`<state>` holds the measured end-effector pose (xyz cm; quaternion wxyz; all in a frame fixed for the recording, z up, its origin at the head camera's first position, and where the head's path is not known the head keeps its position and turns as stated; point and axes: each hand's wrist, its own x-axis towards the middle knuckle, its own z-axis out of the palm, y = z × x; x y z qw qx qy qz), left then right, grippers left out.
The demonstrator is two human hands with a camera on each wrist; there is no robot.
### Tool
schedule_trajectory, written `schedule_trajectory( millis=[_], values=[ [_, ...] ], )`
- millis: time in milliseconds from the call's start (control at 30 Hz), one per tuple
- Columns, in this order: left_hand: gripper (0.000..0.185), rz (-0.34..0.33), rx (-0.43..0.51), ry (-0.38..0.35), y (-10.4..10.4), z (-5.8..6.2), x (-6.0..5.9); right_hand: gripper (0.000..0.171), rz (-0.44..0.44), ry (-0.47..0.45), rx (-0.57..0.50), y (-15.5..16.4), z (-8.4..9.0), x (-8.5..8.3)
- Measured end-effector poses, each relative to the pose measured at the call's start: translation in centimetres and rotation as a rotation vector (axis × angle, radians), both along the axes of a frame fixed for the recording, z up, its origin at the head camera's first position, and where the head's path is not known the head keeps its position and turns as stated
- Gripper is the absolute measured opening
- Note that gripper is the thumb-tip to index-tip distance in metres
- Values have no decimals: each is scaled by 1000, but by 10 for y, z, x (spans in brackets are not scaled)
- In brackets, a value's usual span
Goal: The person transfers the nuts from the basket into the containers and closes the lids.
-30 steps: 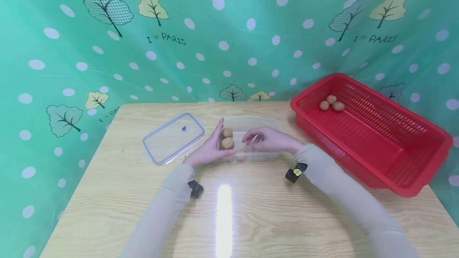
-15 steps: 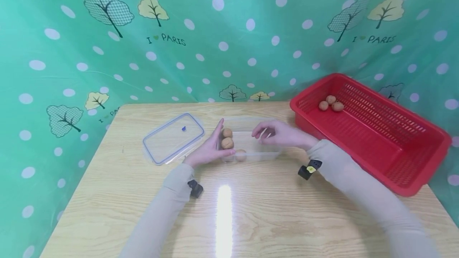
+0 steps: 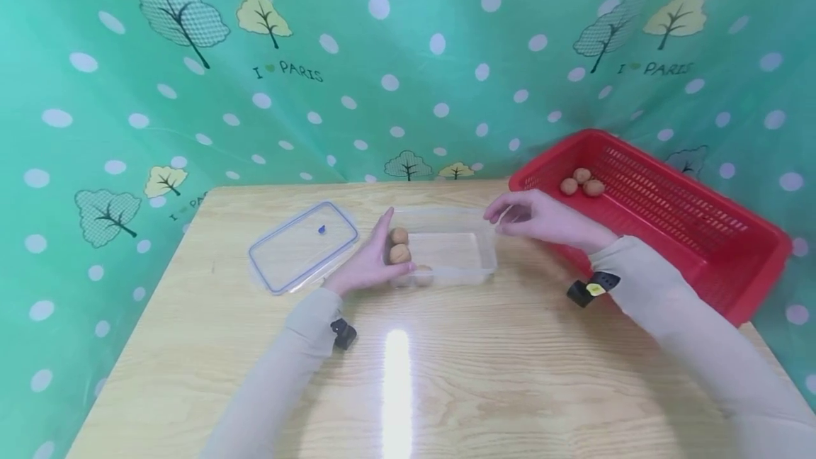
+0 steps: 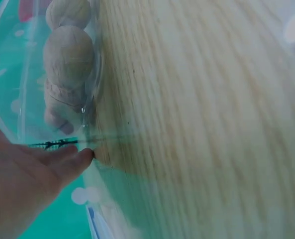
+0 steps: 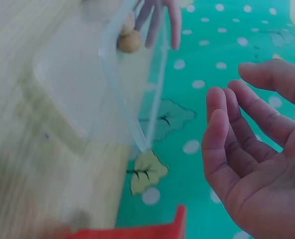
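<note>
Clear plastic box [image 3: 449, 250] (light, slippery, best gripped at its rim) steadied by flat left hand [image 3: 370, 264], right hand [image 3: 542, 218] spread, empty.
</note>
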<state>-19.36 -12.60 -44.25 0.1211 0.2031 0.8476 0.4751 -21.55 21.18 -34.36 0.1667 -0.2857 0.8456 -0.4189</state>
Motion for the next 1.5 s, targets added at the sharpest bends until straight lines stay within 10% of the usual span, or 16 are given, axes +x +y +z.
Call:
schedule_trajectory(
  millis=[300, 1067, 1500],
  values=[
    [119, 90, -234, 84, -3, 2, 1, 37, -146, 47, 84, 20, 18, 1],
    [131, 51, -149, 1, 0, 3, 0, 43, -273, 100, 272, 81, 32, -22],
    [134, 42, -112, -21, 0, 4, -1, 50, -316, 77, 318, 112, -1, -48]
  ],
)
